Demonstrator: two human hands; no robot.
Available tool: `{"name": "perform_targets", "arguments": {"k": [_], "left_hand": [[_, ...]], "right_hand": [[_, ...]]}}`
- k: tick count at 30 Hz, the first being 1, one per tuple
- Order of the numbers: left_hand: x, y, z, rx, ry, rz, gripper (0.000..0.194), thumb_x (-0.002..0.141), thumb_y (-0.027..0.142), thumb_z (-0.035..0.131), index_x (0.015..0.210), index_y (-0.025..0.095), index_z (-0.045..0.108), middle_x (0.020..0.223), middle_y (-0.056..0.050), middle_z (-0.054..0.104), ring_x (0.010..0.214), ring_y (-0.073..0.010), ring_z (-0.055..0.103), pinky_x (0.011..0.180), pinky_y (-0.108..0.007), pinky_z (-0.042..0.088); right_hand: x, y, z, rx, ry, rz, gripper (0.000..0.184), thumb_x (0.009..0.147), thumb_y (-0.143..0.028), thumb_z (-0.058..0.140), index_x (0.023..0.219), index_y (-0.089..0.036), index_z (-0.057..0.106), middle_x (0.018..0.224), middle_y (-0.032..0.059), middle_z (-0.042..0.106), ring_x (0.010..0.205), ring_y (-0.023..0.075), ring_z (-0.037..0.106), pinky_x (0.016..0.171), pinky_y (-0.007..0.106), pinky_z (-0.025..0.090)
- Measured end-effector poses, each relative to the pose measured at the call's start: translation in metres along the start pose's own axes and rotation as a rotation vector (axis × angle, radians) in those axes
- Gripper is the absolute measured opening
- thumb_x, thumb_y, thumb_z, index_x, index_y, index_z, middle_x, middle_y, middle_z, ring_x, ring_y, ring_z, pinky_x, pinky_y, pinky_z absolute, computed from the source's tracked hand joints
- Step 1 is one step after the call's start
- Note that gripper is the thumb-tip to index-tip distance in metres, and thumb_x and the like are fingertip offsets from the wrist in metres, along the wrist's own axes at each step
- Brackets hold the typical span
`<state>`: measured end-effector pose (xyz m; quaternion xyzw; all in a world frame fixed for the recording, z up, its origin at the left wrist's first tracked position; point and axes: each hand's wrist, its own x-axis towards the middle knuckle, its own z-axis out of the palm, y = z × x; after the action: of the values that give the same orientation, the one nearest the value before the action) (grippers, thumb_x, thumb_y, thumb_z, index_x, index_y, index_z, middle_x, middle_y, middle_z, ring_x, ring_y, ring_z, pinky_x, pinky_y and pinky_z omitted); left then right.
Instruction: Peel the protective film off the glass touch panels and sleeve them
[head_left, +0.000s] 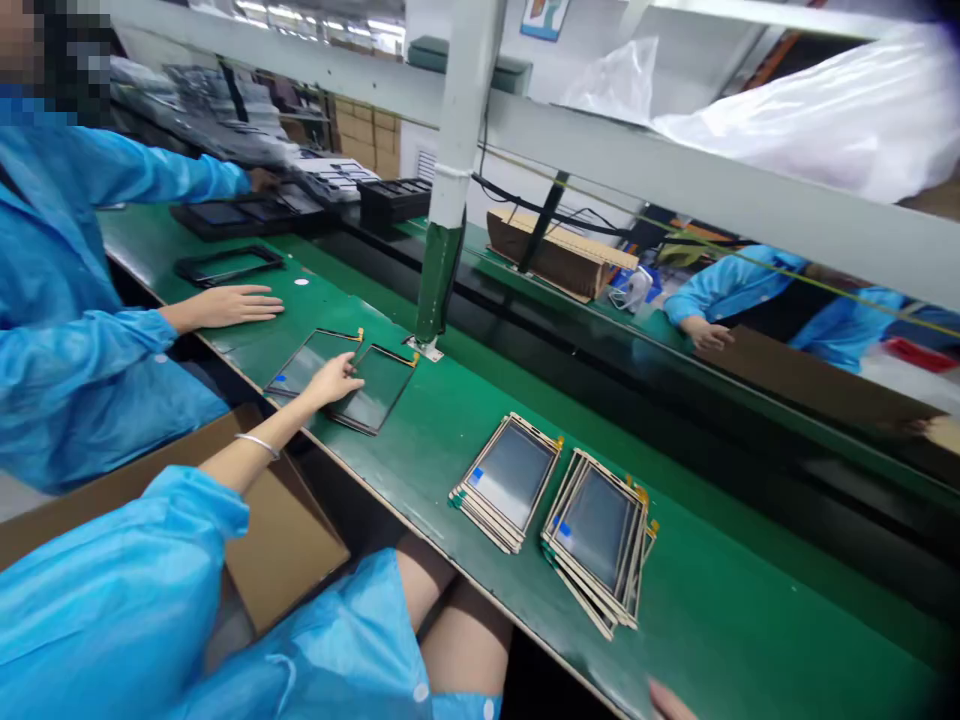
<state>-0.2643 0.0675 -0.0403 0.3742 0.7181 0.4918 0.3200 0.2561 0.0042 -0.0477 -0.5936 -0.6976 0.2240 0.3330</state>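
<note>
My left hand (335,382) reaches to the left along the green bench, its fingers curled at the near left edge of a dark-framed touch screen panel (381,388) with an orange ribbon tab. Another such panel (313,362) with a blue sticker lies just left of it, partly behind my hand. Of my right hand (670,700), only a small part shows at the bottom edge; its fingers cannot be made out. Nearest it are two stacks of touch panels with pale borders, a neat left stack (514,472) and a fanned right stack (598,528).
A co-worker's hand (234,305) lies flat on the bench (442,420), near a black frame (229,265). An upright post (442,270) stands behind the panels. An open cardboard box (281,545) sits below the bench edge. Another person's hand (706,334) is across the line.
</note>
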Motion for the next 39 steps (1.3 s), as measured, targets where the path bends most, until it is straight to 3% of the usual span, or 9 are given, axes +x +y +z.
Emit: {"name": "perform_targets", "arguments": {"k": [4, 7, 10, 15, 20, 24, 32, 36, 39], "left_hand": [[-0.022, 0.012, 0.045, 0.12, -0.038, 0.236, 0.066, 0.069, 0.02, 0.068, 0.13, 0.017, 0.045, 0.15, -0.013, 0.028, 0.143, -0.0296, 0.004, 0.115, -0.046, 0.007], [-0.046, 0.017, 0.12, 0.167, -0.236, 0.358, 0.041, 0.076, 0.029, 0.063, 0.116, 0.02, 0.06, 0.144, -0.01, 0.041, 0.14, -0.0265, 0.02, 0.116, -0.04, 0.009], [-0.06, 0.02, 0.195, 0.201, -0.369, 0.379, 0.04, 0.079, 0.036, 0.061, 0.116, 0.019, 0.061, 0.142, -0.012, 0.043, 0.139, -0.0281, 0.024, 0.115, -0.04, 0.01], [-0.036, 0.031, 0.257, 0.233, -0.401, 0.279, 0.043, 0.087, 0.036, 0.055, 0.125, 0.016, 0.054, 0.147, -0.014, 0.036, 0.139, -0.0317, 0.021, 0.113, -0.052, 0.008], [-0.001, 0.05, 0.267, 0.144, -0.435, 0.197, 0.036, 0.089, 0.032, 0.057, 0.123, 0.019, 0.054, 0.141, -0.01, 0.041, 0.129, -0.029, 0.038, 0.106, -0.056, 0.028], [-0.003, 0.066, 0.266, -0.029, -0.532, 0.15, 0.041, 0.087, 0.032, 0.059, 0.126, 0.02, 0.052, 0.142, -0.012, 0.041, 0.129, -0.0292, 0.04, 0.107, -0.052, 0.03], [-0.09, 0.061, 0.244, -0.416, -0.87, -0.048, 0.074, 0.079, 0.039, 0.068, 0.141, 0.02, 0.031, 0.134, -0.023, 0.05, 0.105, -0.0282, 0.064, 0.083, -0.041, 0.052], [-0.12, 0.063, 0.206, -0.485, -0.892, -0.11, 0.056, 0.083, 0.042, 0.061, 0.129, 0.016, 0.043, 0.131, -0.022, 0.054, 0.106, -0.0281, 0.064, 0.077, -0.033, 0.053], [-0.133, 0.069, 0.176, -0.436, -1.022, -0.143, 0.05, 0.082, 0.042, 0.063, 0.12, 0.014, 0.048, 0.117, -0.021, 0.064, 0.094, -0.0279, 0.069, 0.068, -0.03, 0.053]], "right_hand": [[-0.008, 0.012, 0.032, -0.04, 0.049, -0.191, 0.038, 0.089, -0.049, 0.046, 0.097, -0.018, 0.066, 0.106, 0.0141, 0.067, 0.103, 0.0281, 0.061, 0.091, 0.046, 0.047], [0.029, 0.004, 0.082, -0.181, 0.042, -0.243, 0.044, 0.091, -0.045, 0.037, 0.105, -0.014, 0.064, 0.119, 0.0177, 0.062, 0.118, 0.0299, 0.051, 0.098, 0.051, 0.039], [0.062, -0.006, 0.117, -0.336, 0.025, -0.157, 0.052, 0.092, -0.042, 0.03, 0.112, -0.006, 0.061, 0.126, 0.0226, 0.056, 0.126, 0.0344, 0.041, 0.104, 0.055, 0.027], [0.073, -0.01, 0.13, -0.35, 0.006, -0.096, 0.052, 0.09, -0.037, 0.031, 0.117, -0.001, 0.057, 0.129, 0.0249, 0.053, 0.13, 0.0361, 0.037, 0.107, 0.057, 0.018], [0.073, -0.01, 0.13, -0.267, 0.014, -0.073, 0.047, 0.086, -0.036, 0.039, 0.116, -0.005, 0.058, 0.129, 0.0239, 0.054, 0.13, 0.0346, 0.038, 0.108, 0.056, 0.018], [0.075, -0.013, 0.128, -0.127, 0.058, -0.038, 0.046, 0.085, -0.036, 0.039, 0.114, -0.006, 0.06, 0.129, 0.0231, 0.054, 0.131, 0.0338, 0.037, 0.11, 0.055, 0.015], [0.075, -0.017, 0.116, 0.359, 0.169, 0.125, 0.067, 0.076, -0.062, 0.047, 0.12, -0.011, 0.054, 0.133, 0.0205, 0.051, 0.129, 0.03, 0.041, 0.108, 0.048, 0.027], [0.086, -0.02, 0.089, 0.656, 0.104, 0.262, 0.078, 0.08, -0.075, 0.022, 0.115, -0.013, 0.052, 0.108, 0.0184, 0.066, 0.09, 0.0224, 0.067, 0.075, 0.035, 0.052], [0.094, -0.028, 0.058, 0.785, -0.072, 0.338, 0.073, 0.071, -0.081, 0.037, 0.087, -0.013, 0.061, 0.077, 0.0148, 0.07, 0.059, 0.0193, 0.065, 0.05, 0.028, 0.047]]}}
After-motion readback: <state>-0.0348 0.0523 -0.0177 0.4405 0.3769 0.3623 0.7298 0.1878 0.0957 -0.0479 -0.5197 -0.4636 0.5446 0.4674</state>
